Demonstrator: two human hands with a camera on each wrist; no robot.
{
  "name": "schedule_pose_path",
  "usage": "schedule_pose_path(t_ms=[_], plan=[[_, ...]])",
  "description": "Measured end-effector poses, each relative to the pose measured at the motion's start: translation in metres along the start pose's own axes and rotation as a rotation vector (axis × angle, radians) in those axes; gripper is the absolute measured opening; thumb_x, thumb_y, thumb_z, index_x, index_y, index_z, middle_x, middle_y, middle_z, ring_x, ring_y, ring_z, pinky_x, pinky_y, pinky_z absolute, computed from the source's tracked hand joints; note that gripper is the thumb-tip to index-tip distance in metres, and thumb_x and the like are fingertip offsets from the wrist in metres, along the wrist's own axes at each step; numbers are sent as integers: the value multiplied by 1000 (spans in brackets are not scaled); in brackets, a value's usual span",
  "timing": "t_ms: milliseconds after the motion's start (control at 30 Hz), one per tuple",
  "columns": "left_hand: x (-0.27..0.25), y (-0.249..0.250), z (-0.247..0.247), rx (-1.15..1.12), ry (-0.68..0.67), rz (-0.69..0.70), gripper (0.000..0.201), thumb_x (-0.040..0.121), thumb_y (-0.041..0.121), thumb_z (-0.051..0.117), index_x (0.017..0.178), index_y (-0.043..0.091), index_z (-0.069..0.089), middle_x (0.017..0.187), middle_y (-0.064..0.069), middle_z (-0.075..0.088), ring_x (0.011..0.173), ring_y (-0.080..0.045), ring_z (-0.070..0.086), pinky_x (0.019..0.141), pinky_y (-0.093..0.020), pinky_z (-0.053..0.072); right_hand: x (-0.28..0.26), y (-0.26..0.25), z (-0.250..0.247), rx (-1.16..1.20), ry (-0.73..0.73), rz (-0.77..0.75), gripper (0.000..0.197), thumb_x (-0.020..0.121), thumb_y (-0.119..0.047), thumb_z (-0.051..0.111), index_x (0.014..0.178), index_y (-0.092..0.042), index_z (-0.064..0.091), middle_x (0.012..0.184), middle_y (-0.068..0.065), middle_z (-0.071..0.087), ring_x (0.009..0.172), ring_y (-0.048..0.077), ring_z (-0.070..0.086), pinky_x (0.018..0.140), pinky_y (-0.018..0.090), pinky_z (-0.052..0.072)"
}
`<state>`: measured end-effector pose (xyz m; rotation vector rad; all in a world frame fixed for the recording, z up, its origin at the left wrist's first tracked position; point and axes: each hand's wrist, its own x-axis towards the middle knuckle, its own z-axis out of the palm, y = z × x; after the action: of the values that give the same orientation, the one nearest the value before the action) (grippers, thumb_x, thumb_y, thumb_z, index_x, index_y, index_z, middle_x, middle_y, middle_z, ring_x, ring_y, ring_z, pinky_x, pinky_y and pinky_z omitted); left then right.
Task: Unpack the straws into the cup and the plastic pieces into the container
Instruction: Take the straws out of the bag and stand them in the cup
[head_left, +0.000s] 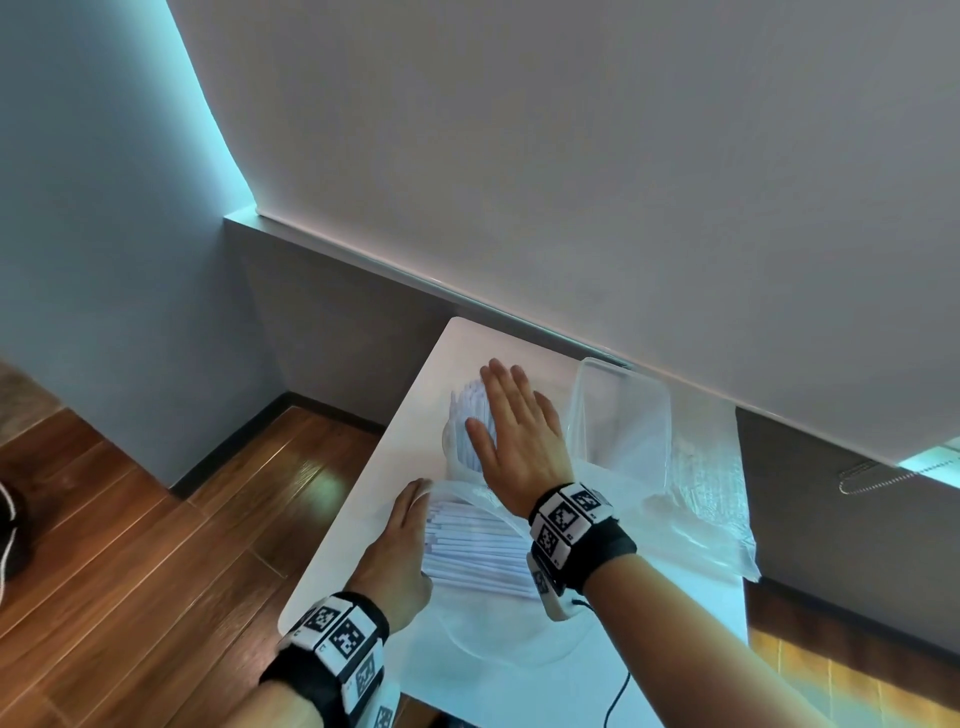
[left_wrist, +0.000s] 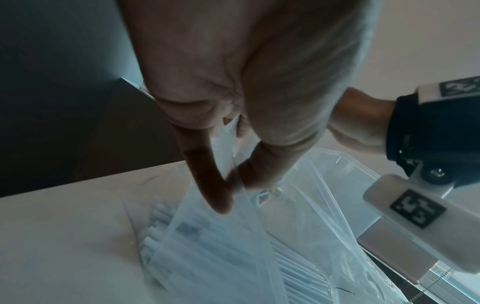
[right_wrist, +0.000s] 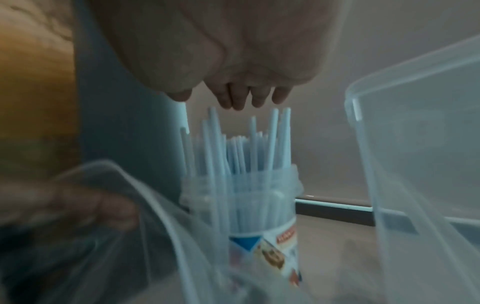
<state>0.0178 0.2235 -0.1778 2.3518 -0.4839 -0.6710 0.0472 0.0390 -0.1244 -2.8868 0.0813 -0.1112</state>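
Note:
A clear cup (right_wrist: 241, 207) with a printed label stands on the white table (head_left: 363, 499), full of upright white straws (right_wrist: 233, 148). My right hand (head_left: 514, 431) hovers flat over the straw tips, fingers straight, holding nothing. A clear plastic bag (head_left: 467, 525) with a bundle of white straws (head_left: 478, 551) lies near the table's front. My left hand (head_left: 400, 551) pinches the bag's open edge (left_wrist: 231, 170) between thumb and forefinger. A clear container (head_left: 623, 421) stands to the right of the cup.
More crumpled clear plastic wrap (head_left: 706, 483) lies right of the container. The grey wall (head_left: 571, 156) runs close behind the table. Wooden floor (head_left: 156, 545) drops off past the table's left edge. A thin black cable (head_left: 618, 696) hangs at the front.

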Motion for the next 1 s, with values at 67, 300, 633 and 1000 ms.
schedule_pose_path(t_ms=[67, 300, 633, 1000], plan=[[0, 1, 0, 10, -4, 1, 107, 82, -3, 69, 152, 30, -6, 156, 13, 0, 136, -17, 35, 95, -25, 52, -2, 1, 8, -101, -110, -42, 62, 100, -51, 9, 155, -24, 4, 163, -7, -2, 149, 15, -7, 121, 45, 7], [2, -5, 2, -29, 11, 29, 107, 80, -3, 68, 151, 30, -4, 155, 13, 5, 132, -18, 41, 87, -21, 55, -15, -19, -20, -2, 261, -166, 44, 90, -23, 37, 131, -21, 51, 143, 1, 48, 130, 24, 44, 102, 45, 34], [-3, -15, 5, 1, 34, 61, 94, 81, -6, 57, 154, 24, 5, 160, 14, -3, 134, -19, 43, 100, -29, 48, -84, -22, 75, -137, -532, -45, 32, 88, -1, 49, 119, -8, 53, 117, 13, 56, 104, 36, 57, 81, 43, 48], [-10, -21, 4, 39, 43, 66, 93, 80, -4, 58, 154, 24, 7, 161, 14, -3, 137, -18, 40, 105, -29, 44, -90, -17, 130, -247, -470, -5, 35, 35, -15, 87, 63, -21, 65, 61, -2, 61, 52, 22, 59, 49, 29, 47]])
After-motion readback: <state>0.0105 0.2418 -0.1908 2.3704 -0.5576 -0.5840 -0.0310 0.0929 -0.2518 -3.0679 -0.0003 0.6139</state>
